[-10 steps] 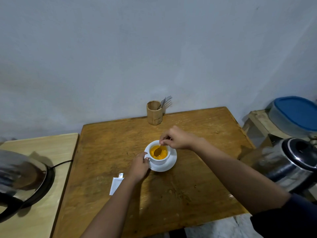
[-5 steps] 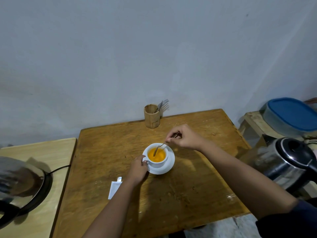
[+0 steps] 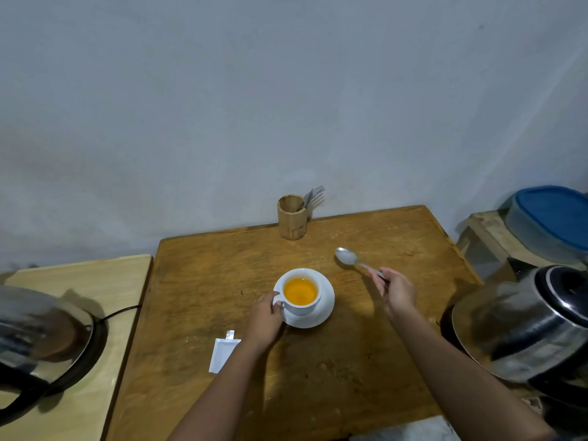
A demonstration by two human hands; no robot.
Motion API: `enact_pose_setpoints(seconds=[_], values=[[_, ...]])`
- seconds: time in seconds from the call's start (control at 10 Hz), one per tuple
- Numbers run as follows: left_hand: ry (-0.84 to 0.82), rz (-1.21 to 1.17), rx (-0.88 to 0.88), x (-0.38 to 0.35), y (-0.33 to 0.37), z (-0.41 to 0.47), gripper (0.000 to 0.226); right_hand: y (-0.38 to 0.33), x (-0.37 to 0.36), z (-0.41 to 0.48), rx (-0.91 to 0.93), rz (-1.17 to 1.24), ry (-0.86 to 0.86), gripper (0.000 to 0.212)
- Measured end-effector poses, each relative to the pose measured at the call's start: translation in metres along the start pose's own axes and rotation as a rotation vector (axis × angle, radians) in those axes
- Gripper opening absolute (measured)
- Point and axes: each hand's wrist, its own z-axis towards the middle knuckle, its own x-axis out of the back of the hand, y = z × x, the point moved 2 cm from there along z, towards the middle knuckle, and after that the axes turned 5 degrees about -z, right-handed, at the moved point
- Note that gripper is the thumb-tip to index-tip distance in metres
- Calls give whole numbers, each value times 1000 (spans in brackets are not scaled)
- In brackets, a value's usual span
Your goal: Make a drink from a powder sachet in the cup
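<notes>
One cup [image 3: 301, 294] | white, on saucer [image 3: 321, 316] | orange drink, nearly full

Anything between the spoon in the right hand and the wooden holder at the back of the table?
Nothing visible. The spoon in the right hand has bare table between it and the holder; the cup sits nearer, off that line.

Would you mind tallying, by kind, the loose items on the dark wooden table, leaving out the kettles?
Cups: 1, cup with orange drink
Saucers: 1, saucer
Spoons: 1, spoon in the right hand
Sachets: 1, sachet
Holders: 1, wooden holder
Total: 5, not counting the forks in the holder; their number is unclear.
</notes>
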Motion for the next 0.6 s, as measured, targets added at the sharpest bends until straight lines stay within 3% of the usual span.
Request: enact_pose_setpoints(seconds=[0.1,0.2,0.3,0.4,0.5,0.6], values=[[20,-14,-13,-1,-1,-1,29,22,10,8,-106,-24,24,33],[26,-26,-20,-1,0,-2,28,36,15,10,-107,-357,34,28],[36,-29,-36,-3,-1,-2,28,39,16,0,25,-768,87,18],[35,-59,-31,-4,0,-4,30,43,17,-6,114,-1001,18,16],[91,-81,-41,-5,-5,-7,36,53,18,-7,185,-1130,-78,19],[184,-88,16,-4,-15,-14,40,58,18,-8,256,-1257,-70,13]])
